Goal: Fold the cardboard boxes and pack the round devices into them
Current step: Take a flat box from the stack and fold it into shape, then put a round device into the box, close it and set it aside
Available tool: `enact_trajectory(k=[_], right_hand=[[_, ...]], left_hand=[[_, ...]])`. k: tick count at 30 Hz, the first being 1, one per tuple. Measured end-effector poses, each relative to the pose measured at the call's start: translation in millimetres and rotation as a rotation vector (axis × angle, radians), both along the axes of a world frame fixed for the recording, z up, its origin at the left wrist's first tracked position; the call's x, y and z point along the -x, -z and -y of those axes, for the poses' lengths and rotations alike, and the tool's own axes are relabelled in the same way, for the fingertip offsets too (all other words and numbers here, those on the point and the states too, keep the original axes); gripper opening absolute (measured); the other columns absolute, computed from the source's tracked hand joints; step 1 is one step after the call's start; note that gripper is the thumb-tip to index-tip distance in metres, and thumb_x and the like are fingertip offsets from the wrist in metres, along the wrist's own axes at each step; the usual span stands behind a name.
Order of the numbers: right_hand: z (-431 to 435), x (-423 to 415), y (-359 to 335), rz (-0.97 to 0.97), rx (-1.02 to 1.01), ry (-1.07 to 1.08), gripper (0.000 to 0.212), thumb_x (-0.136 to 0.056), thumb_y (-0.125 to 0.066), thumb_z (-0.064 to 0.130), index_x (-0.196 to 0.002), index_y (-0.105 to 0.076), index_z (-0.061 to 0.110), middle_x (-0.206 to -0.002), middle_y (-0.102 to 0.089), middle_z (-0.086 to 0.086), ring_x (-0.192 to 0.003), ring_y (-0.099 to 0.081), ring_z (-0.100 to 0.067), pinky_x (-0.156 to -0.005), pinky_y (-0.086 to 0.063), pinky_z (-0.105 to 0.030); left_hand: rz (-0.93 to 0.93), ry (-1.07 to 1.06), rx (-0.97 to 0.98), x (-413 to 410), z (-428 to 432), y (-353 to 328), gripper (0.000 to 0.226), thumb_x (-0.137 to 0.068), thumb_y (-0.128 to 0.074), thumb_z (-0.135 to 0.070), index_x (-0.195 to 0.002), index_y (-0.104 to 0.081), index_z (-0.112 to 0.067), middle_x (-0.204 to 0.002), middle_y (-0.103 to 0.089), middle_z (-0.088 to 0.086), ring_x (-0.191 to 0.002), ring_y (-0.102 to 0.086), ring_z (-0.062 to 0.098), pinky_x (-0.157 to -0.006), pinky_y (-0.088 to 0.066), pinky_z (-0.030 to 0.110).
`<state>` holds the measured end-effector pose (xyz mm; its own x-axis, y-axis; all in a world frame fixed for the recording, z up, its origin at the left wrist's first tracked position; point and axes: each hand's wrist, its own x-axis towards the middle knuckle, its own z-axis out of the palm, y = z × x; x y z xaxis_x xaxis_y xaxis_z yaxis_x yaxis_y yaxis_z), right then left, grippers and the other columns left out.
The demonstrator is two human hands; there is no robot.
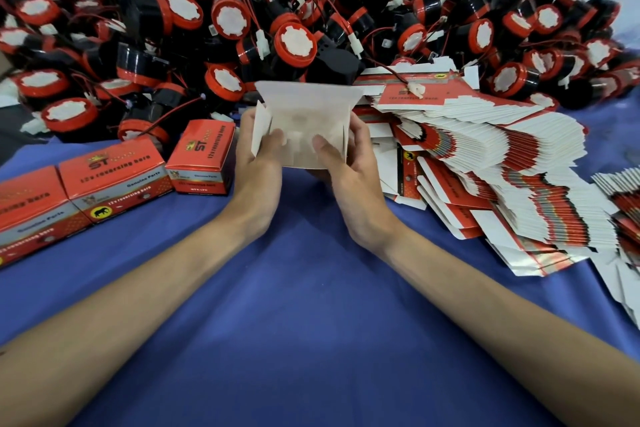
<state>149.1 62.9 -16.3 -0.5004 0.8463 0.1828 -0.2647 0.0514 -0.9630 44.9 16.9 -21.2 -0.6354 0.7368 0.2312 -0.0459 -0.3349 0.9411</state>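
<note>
Both hands hold one cardboard box (pixel 306 114) above the blue cloth, its plain white inside facing me and its flaps spread. My left hand (pixel 258 163) grips its left side, thumb pressed on the white panel. My right hand (pixel 349 166) grips the right side, thumb on the panel too. A big heap of round black-and-red devices (pixel 294 42) with red wires fills the back. Flat unfolded boxes (pixel 512 177) lie fanned out in a long stack on the right.
Three folded red boxes (pixel 204 156) (pixel 114 180) (pixel 31 215) stand in a row at the left on the blue cloth (pixel 311 305). Another pile of flat boxes (pixel 623 204) sits at the far right edge.
</note>
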Motion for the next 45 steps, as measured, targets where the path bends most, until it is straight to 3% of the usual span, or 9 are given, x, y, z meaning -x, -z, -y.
enact_trajectory(k=[15, 24, 27, 30, 32, 36, 39, 42, 45], right_hand=[[-5.2, -2.8, 5.8, 0.03, -0.16, 0.163, 0.049, -0.083, -0.05, 0.012, -0.129, -0.042, 0.027, -0.111, -0.056, -0.002, -0.103, -0.058, -0.015, -0.091, -0.051, -0.037], [-2.7, -0.3, 5.5, 0.406, -0.356, 0.211, 0.043, -0.083, -0.058, 0.013, -0.125, -0.049, 0.013, -0.121, -0.054, -0.006, -0.114, -0.05, -0.019, -0.095, -0.046, -0.034], [3.4, -2.7, -0.1, 0.467, -0.455, 0.243, 0.047, -0.089, -0.038, 0.036, -0.13, -0.049, 0.016, -0.121, -0.054, 0.0, -0.111, -0.047, -0.013, -0.089, -0.04, -0.025], [5.3, -11.5, -3.7, 0.497, -0.455, 0.267, 0.045, -0.094, -0.02, 0.04, -0.099, -0.057, 0.015, -0.095, -0.062, 0.001, -0.09, -0.054, -0.017, -0.076, -0.04, -0.036], [1.8, -13.7, -9.7, 0.617, -0.508, 0.239, 0.057, -0.092, -0.015, 0.034, -0.106, -0.06, 0.002, -0.096, -0.066, -0.012, -0.092, -0.059, -0.029, -0.078, -0.044, -0.044], [-22.7, -10.8, -40.4, 0.593, -0.488, 0.198, 0.051, -0.089, -0.028, 0.018, -0.127, -0.055, -0.003, -0.127, -0.054, -0.029, -0.114, -0.053, -0.045, -0.098, -0.041, -0.051], [-56.2, 14.4, -70.6, 0.5, -0.441, 0.252, 0.04, -0.097, -0.043, 0.038, -0.124, -0.06, 0.014, -0.123, -0.059, -0.014, -0.109, -0.056, -0.025, -0.103, -0.041, -0.043], [-84.0, 48.1, -88.6, 0.777, -0.644, 0.15, 0.07, -0.09, -0.063, 0.038, -0.149, -0.03, 0.019, -0.15, -0.033, -0.011, -0.138, -0.033, -0.023, -0.112, -0.027, -0.033], [-99.3, 74.5, -87.1, 0.774, -0.57, 0.092, 0.076, -0.083, -0.072, 0.037, -0.146, -0.035, 0.015, -0.149, -0.039, -0.007, -0.138, -0.035, -0.022, -0.107, -0.029, -0.028]], left_hand=[[-0.268, 0.013, 0.058, -0.4, 1.2, -4.4, 0.039, -0.092, -0.049, 0.007, -0.113, -0.052, -0.026, -0.105, -0.061, -0.006, -0.093, -0.061, -0.004, -0.074, -0.05, 0.014], [-0.414, -0.089, 0.274, 0.5, 4.1, -4.5, 0.047, -0.081, -0.047, 0.006, -0.108, -0.051, -0.031, -0.101, -0.063, -0.009, -0.097, -0.06, 0.011, -0.08, -0.052, 0.026], [-0.57, -0.201, 0.404, 0.6, 4.5, -5.4, 0.033, -0.079, -0.048, -0.013, -0.111, -0.052, -0.018, -0.106, -0.057, 0.001, -0.093, -0.054, 0.019, -0.078, -0.047, 0.038], [-0.587, -0.209, 0.296, -1.3, 5.3, -8.1, 0.039, -0.076, -0.046, -0.019, -0.114, -0.052, -0.013, -0.108, -0.049, -0.002, -0.096, -0.049, 0.015, -0.077, -0.039, 0.027], [-0.471, -0.177, 0.203, 1.3, 6.0, -11.0, 0.033, -0.08, -0.045, -0.011, -0.111, -0.053, -0.018, -0.103, -0.055, -0.006, -0.096, -0.052, 0.011, -0.075, -0.043, 0.023], [-0.37, -0.212, 0.293, 8.6, 1.5, -8.5, 0.034, -0.084, -0.041, 0.005, -0.102, -0.051, -0.022, -0.097, -0.057, -0.011, -0.095, -0.054, 0.01, -0.069, -0.042, 0.015], [-0.366, -0.233, 0.307, 7.0, -1.0, -6.6, 0.034, -0.085, -0.05, 0.0, -0.109, -0.047, -0.025, -0.103, -0.055, -0.013, -0.1, -0.054, 0.007, -0.082, -0.047, 0.02], [-0.354, -0.243, 0.197, 5.0, 1.6, -8.1, 0.045, -0.077, -0.059, -0.016, -0.117, -0.042, -0.026, -0.113, -0.054, -0.008, -0.105, -0.053, 0.005, -0.089, -0.046, 0.021], [-0.414, -0.219, 0.149, 3.7, 4.1, -9.0, 0.06, -0.073, -0.063, -0.019, -0.127, -0.036, -0.025, -0.125, -0.05, -0.001, -0.113, -0.052, 0.008, -0.091, -0.045, 0.018]])
